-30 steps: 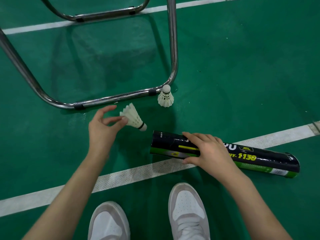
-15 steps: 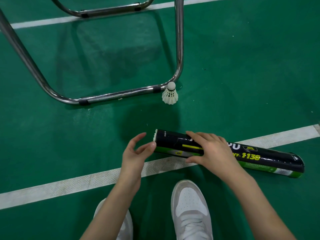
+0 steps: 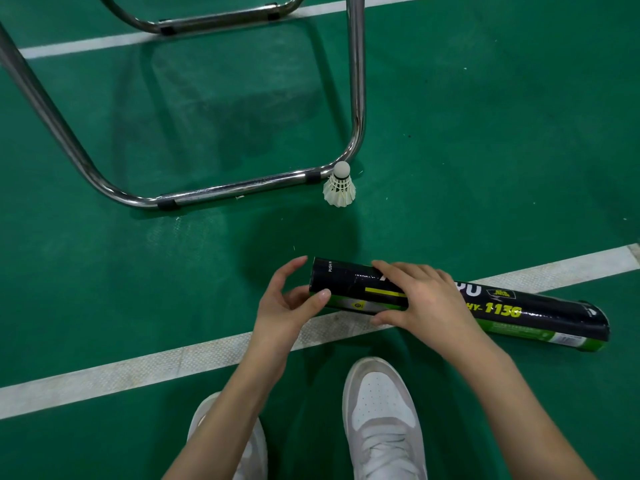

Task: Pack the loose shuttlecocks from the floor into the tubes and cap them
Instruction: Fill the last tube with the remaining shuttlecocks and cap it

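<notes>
The tube (image 3: 450, 299) lies on the floor (image 3: 485, 133), gripped by the right hand (image 3: 419, 299); the left hand (image 3: 287, 303) cups its open end, fingers (image 3: 294, 268) loosely spread, holding nothing visible. Loading seems underway. Next, the left hand likely reaches past the tube for the shuttlecock (image 3: 339, 187) standing against the chair frame (image 3: 242, 185).

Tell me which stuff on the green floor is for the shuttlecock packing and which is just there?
For the job:
black tube
loose shuttlecock
left hand at the tube's open end
right hand holding the tube

Just there:
metal chair frame
white court line
white shoes
</notes>
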Demonstrator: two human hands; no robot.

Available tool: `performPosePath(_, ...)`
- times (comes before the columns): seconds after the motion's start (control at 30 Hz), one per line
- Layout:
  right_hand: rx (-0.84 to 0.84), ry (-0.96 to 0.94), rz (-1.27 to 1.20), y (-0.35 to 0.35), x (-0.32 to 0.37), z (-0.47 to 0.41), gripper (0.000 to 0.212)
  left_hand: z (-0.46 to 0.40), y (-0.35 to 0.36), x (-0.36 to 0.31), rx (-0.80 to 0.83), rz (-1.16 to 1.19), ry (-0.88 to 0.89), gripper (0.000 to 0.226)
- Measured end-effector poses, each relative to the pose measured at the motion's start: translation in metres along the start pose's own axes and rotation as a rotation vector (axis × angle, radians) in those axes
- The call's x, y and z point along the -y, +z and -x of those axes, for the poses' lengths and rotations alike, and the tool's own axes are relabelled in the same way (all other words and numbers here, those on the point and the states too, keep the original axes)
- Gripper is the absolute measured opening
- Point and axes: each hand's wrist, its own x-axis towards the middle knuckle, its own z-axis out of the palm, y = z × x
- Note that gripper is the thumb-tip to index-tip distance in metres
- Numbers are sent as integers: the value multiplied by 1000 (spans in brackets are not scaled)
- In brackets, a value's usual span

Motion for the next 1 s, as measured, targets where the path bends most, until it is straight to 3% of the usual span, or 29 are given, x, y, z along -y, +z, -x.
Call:
performPosePath(0.6,11,-6,-9,-1,0,2,82,-11,12,-1,172,-334,183,68)
performPosePath(1.0,-26,7,-1,-5,-11,1,83,-28,14,-20,404,-322,120,82)
